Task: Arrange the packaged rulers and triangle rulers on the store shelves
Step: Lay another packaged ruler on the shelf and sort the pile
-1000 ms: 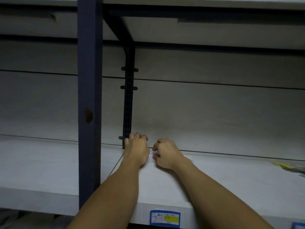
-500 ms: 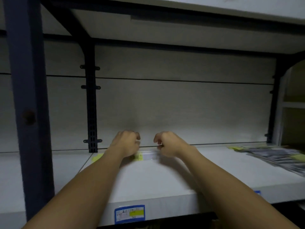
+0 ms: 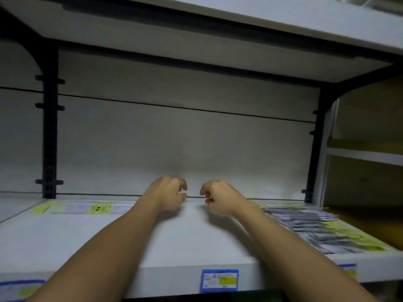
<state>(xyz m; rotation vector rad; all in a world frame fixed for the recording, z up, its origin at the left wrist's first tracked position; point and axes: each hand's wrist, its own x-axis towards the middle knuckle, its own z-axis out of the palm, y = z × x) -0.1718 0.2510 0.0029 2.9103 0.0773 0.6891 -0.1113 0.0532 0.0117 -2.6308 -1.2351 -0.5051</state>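
Both hands deep on the shelf [image 3: 196,247], near the back wall, well apart from any package. Left hand [image 3: 168,195] and right hand [image 3: 220,198] loosely curled, nothing held in either grip. Packaged rulers [image 3: 82,207] in a row along the back edge, long axis left to right, just left of the left hand, so nearer that one. Stack of packages [image 3: 316,227] fanned out off to the right, nearer the right hand. Next reach probably rightward for another package.
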